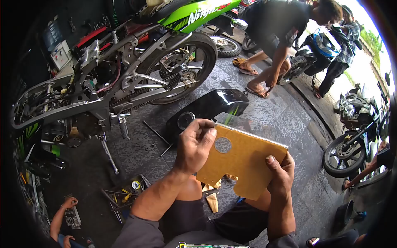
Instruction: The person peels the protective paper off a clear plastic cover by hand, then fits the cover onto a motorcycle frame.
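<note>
A brown sheet of what looks like gasket paper (231, 165), with a round hole near its left side and a notch in its lower edge, is held up in front of me. Along its top edge runs a thin pale strip, with a clear, see-through sheet (244, 122) behind it. My left hand (193, 146) pinches the upper left corner between thumb and bent fingers. At the right edge, my right hand (282, 175) grips the sheet, thumb on the front and fingers hidden behind. Brown offcuts (212, 202) lie on the floor beneath.
A black fuel tank (206, 108) lies on the floor ahead, near a stripped green motorcycle (136, 78). A tool tray (124, 194) is at lower left. Another person (273, 37) bends down beyond; another person's hand (69, 202) is at far left. More motorcycles (351, 144) stand right.
</note>
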